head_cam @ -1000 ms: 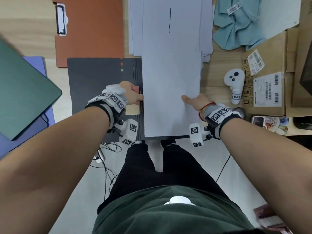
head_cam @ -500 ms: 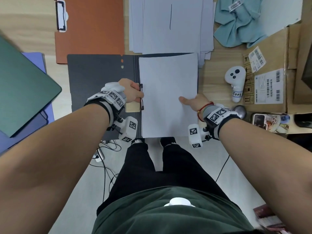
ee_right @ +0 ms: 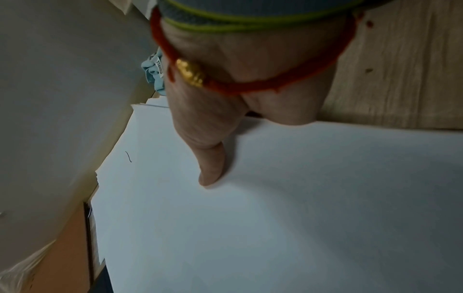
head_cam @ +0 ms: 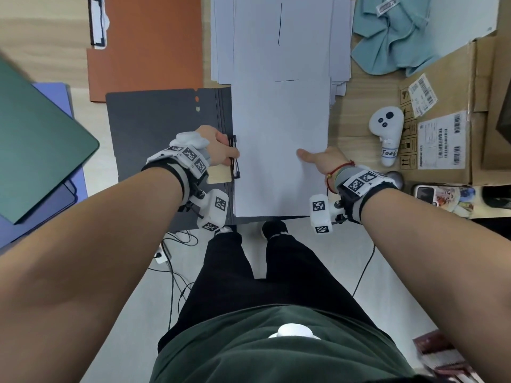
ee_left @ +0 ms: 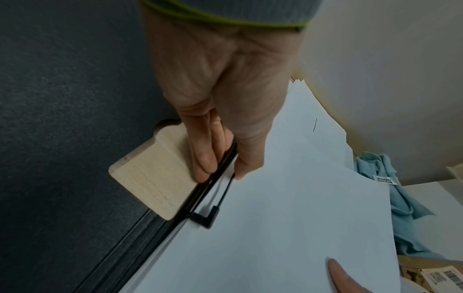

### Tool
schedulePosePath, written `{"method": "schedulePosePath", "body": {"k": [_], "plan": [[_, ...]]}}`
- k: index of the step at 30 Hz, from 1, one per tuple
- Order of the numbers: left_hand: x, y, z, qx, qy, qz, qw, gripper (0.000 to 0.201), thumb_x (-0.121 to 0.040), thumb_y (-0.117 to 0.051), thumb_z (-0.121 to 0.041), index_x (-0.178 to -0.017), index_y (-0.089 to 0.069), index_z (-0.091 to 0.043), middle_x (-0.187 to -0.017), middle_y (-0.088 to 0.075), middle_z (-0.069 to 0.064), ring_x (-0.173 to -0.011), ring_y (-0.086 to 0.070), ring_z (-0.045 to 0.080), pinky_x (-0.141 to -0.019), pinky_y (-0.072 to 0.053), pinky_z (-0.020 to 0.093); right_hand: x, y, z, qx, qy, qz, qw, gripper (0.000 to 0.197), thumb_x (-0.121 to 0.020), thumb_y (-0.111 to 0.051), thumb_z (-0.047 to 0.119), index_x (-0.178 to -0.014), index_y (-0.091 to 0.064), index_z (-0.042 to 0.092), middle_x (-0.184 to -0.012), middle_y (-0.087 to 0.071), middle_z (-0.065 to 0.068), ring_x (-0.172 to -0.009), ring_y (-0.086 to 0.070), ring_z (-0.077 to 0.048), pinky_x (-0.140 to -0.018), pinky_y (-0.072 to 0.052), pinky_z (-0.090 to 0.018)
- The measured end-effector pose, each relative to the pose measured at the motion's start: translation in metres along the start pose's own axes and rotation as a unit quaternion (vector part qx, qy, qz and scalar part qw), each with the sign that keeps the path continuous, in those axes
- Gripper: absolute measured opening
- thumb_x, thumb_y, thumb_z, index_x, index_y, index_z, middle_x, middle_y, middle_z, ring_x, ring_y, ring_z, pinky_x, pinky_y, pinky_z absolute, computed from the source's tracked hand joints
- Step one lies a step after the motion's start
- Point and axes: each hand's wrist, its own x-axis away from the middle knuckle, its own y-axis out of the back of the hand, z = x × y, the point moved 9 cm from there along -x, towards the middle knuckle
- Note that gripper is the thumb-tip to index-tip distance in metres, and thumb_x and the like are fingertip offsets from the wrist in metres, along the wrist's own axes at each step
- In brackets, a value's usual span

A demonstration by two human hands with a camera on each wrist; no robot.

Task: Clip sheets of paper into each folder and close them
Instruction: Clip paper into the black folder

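A dark grey folder [head_cam: 163,128] lies open at the table's near edge. A white sheet [head_cam: 279,150] lies flat on its right half, its far end reaching onto the paper stack [head_cam: 279,37]. My left hand [head_cam: 224,150] pinches the black wire clip [head_cam: 235,158] at the spine. In the left wrist view its fingers [ee_left: 203,164] rest on the beige clip plate [ee_left: 155,174], with the wire clip [ee_left: 220,190] raised over the sheet's left edge. My right hand [head_cam: 315,160] holds the sheet's right edge with the thumb [ee_right: 210,168] on top; its fingers are hidden beneath.
An orange folder [head_cam: 146,45] lies behind the grey one; a green folder [head_cam: 36,134] and a purple one [head_cam: 55,98] are at the left. At the right are a teal cloth [head_cam: 392,34], a white controller [head_cam: 387,134] and a cardboard box [head_cam: 448,114].
The sheet, which reached far up over the stack a second ago, has come down flat onto the folder's right half. Both hands have stayed almost where they were.
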Motion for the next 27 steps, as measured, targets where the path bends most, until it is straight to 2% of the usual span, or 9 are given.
{"method": "schedulePosePath", "body": {"k": [3, 12, 14, 17, 20, 24, 25, 27], "plan": [[0.003, -0.001, -0.003, -0.003, 0.000, -0.002, 1.000, 0.037, -0.063, -0.089, -0.015, -0.092, -0.067, -0.008, -0.101, -0.067, -0.006, -0.074, -0.076, 0.022, -0.080, -0.061, 0.042, -0.001, 0.000, 0.003, 0.012, 0.003, 0.006, 1.000, 0.095, -0.080, -0.070, 0.056, -0.147, -0.030, 0.001, -0.148, -0.042, -0.015, -0.134, -0.043, -0.031, -0.102, -0.037, -0.037], [0.005, 0.000, -0.003, -0.017, 0.010, 0.003, 1.000, 0.052, -0.050, -0.089, -0.025, -0.094, -0.066, -0.009, -0.095, -0.070, -0.001, -0.072, -0.076, 0.021, -0.080, -0.060, 0.043, -0.002, 0.000, 0.007, 0.021, 0.001, 0.008, 1.000, 0.094, -0.081, -0.071, 0.053, -0.147, -0.030, 0.001, -0.148, -0.042, -0.015, -0.134, -0.042, -0.032, -0.103, -0.036, -0.039], [0.006, 0.000, -0.004, -0.026, 0.013, 0.000, 1.000, 0.049, -0.053, -0.089, -0.025, -0.093, -0.066, -0.011, -0.095, -0.070, 0.000, -0.071, -0.076, 0.020, -0.081, -0.060, 0.042, -0.003, 0.000, 0.005, 0.022, -0.001, 0.011, 1.000, 0.095, -0.080, -0.071, 0.054, -0.147, -0.030, 0.001, -0.148, -0.041, -0.015, -0.135, -0.042, -0.032, -0.104, -0.036, -0.039], [0.007, -0.001, -0.008, -0.055, 0.011, -0.006, 0.998, 0.052, -0.049, -0.087, -0.034, -0.092, -0.065, -0.015, -0.092, -0.072, -0.002, -0.071, -0.076, 0.019, -0.081, -0.060, 0.040, -0.005, -0.002, 0.005, 0.022, -0.002, 0.013, 1.000, 0.096, -0.079, -0.072, 0.055, -0.147, -0.030, 0.001, -0.149, -0.041, -0.015, -0.135, -0.042, -0.032, -0.105, -0.037, -0.039], [0.011, -0.002, -0.013, -0.103, 0.006, -0.015, 0.995, 0.044, -0.054, -0.084, -0.039, -0.088, -0.066, -0.018, -0.089, -0.074, 0.000, -0.070, -0.075, 0.018, -0.080, -0.060, 0.036, -0.005, -0.002, 0.006, 0.028, -0.003, 0.015, 0.999, 0.097, -0.077, -0.073, 0.056, -0.146, -0.032, 0.002, -0.147, -0.044, -0.014, -0.133, -0.045, -0.031, -0.106, -0.038, -0.039], [0.007, -0.001, -0.011, -0.143, 0.019, -0.028, 0.989, 0.057, -0.035, -0.079, -0.051, -0.081, -0.069, -0.019, -0.101, -0.075, -0.003, -0.073, -0.076, 0.020, -0.080, -0.059, 0.039, -0.005, -0.003, 0.008, 0.034, -0.002, 0.013, 0.999, 0.098, -0.075, -0.074, 0.057, -0.145, -0.035, 0.001, -0.144, -0.047, -0.014, -0.129, -0.048, -0.032, -0.107, -0.041, -0.042], [0.005, -0.001, -0.010, -0.151, 0.023, -0.032, 0.988, 0.056, -0.036, -0.078, -0.052, -0.082, -0.068, -0.020, -0.098, -0.076, -0.003, -0.073, -0.076, 0.020, -0.080, -0.059, 0.039, -0.005, -0.003, 0.008, 0.035, -0.003, 0.011, 0.999, 0.098, -0.075, -0.074, 0.057, -0.145, -0.035, 0.001, -0.144, -0.047, -0.014, -0.130, -0.048, -0.032, -0.107, -0.041, -0.042], [0.010, 0.001, -0.014, -0.192, 0.026, -0.040, 0.980, 0.049, -0.047, -0.078, -0.053, -0.083, -0.068, -0.022, -0.085, -0.077, -0.005, -0.075, -0.075, 0.016, -0.082, -0.058, 0.037, -0.005, -0.003, 0.008, 0.035, -0.003, 0.009, 0.999, 0.097, -0.075, -0.074, 0.057, -0.145, -0.035, 0.002, -0.144, -0.047, -0.013, -0.129, -0.048, -0.032, -0.105, -0.041, -0.041]]}}
